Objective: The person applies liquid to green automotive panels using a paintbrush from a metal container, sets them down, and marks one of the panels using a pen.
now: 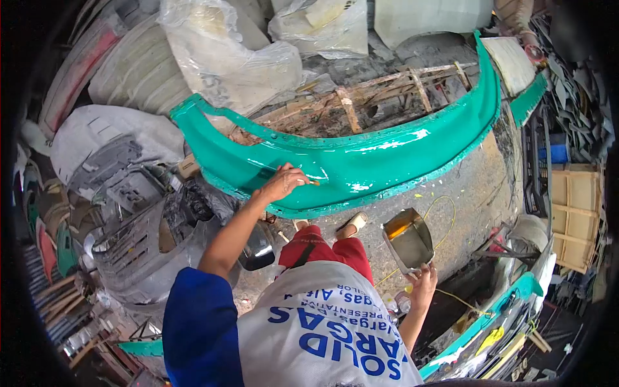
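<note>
Panel [380, 155] lies ahead, long axis left to right; the nearer left hand [281, 183] pinches an orange-tipped tool [314, 183] over its left part, the right hand [422, 285] holding a tin [414, 249] farther back

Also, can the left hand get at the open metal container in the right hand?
Probably yes: the right hand holds the metal container open side up, nothing visible blocking between. But the left hand pinches a small orange-tipped tool and must reach across.

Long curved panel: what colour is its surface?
The curved panel is glossy teal green, best seen in the head view.
</note>
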`<state>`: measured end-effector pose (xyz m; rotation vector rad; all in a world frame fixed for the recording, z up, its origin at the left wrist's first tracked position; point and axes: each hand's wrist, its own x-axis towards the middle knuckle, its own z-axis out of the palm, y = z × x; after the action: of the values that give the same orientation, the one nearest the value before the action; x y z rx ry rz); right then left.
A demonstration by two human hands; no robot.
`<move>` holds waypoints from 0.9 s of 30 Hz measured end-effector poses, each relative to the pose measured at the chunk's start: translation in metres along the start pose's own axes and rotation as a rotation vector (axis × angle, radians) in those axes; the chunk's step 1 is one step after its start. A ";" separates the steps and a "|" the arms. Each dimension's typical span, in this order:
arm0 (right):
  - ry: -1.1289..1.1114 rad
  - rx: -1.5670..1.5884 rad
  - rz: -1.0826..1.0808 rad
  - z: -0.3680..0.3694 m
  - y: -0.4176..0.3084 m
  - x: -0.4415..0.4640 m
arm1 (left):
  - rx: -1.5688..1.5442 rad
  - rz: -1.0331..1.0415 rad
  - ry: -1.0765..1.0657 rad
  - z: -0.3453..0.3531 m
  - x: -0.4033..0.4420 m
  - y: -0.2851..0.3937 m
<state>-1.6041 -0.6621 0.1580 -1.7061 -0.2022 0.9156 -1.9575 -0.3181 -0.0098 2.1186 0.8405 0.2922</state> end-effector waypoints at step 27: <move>-0.044 -0.033 -0.030 0.012 0.003 0.003 | 0.324 -0.156 0.022 -0.156 -0.064 -0.036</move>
<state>-1.6110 -0.6522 0.1529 -1.7096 -0.2726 0.9335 -2.0953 -0.2485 0.0673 2.3313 1.1212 0.1020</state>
